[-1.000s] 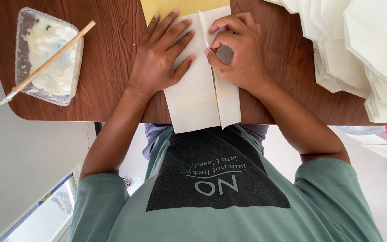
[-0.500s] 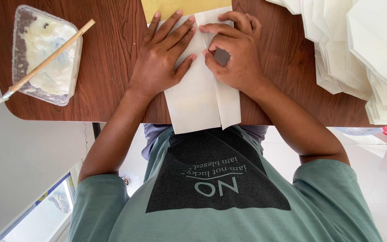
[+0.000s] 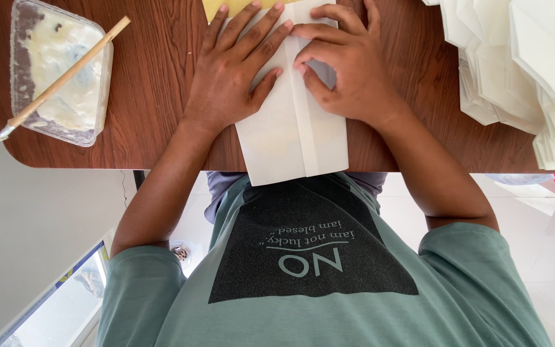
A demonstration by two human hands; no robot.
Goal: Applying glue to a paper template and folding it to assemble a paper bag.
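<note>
- The folded white paper (image 3: 290, 138) lies flat on the brown wooden counter (image 3: 155, 83), and its near end hangs a little over the counter's edge toward the body.
- I judge the paper light, thin and limp: it creases easily, slides on the smooth wood unless pinned, and could tear or wrinkle if dragged. The best hold looks to be flat pressure beside the long centre fold, or a pinch at the overhanging near end.
- My left hand (image 3: 236, 80) lies on the paper's left half, fingers spread apart and flat, holding nothing.
- My right hand (image 3: 348, 71) rests on the paper's right flap, fingers curled together and pressing near the fold; I cannot tell whether they pinch the flap.
- Beyond the paper, a yellow sheet (image 3: 216, 8) peeks out at the far end.
- Left of the paper, well apart, stands a clear plastic tray (image 3: 59, 71) of whitish paste with a wooden stick (image 3: 65, 74) laid across it.
- Right of the paper, a stack of white folded sheets (image 3: 521, 71) crowds that side.
- Bare wood shows on both sides of the paper, wider toward the tray.
</note>
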